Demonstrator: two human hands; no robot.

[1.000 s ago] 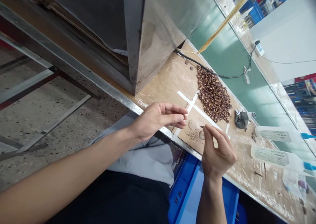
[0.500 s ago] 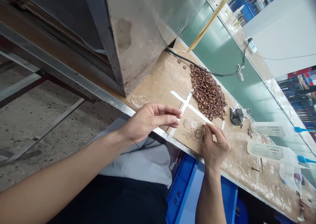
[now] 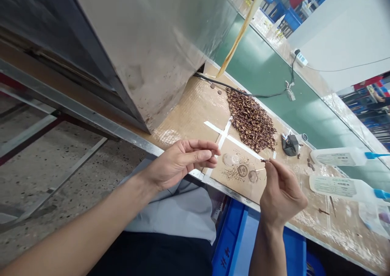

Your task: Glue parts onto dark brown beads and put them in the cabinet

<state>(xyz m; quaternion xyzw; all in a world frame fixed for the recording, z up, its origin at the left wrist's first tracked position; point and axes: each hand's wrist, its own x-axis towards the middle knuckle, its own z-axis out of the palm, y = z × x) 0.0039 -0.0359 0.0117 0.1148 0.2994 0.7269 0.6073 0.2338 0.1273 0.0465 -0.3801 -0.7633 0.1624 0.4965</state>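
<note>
My left hand (image 3: 183, 162) hovers over the table's front edge, thumb pressed to curled fingers. Whatever it may pinch is too small to make out. At the right, my right hand (image 3: 282, 195) pinches a small dark brown piece (image 3: 264, 160) between thumb and forefinger. Between the hands lie clear round dishes (image 3: 230, 159), a small round dish with grains (image 3: 242, 170) and another clear dish (image 3: 253, 176). A thin white stick (image 3: 260, 169) reaches from that last dish toward my right hand. Tiny tan grains (image 3: 230, 173) are scattered around. Behind them spreads a pile of small brown-and-gold pieces (image 3: 251, 119).
White tape strips (image 3: 224, 134) cross the brown table cover. A large metal box (image 3: 143, 57) stands at left, and a black cable (image 3: 240, 90) runs behind the pile. To the right are a dark faceted holder (image 3: 290, 145) and squeeze bottles (image 3: 338, 157). Blue bins (image 3: 230, 231) sit below.
My right hand has moved right and toward me, away from the dishes, uncovering a clear dish and showing the dark piece in its fingertips. My left hand keeps nearly the same pose; the view has shifted slightly.
</note>
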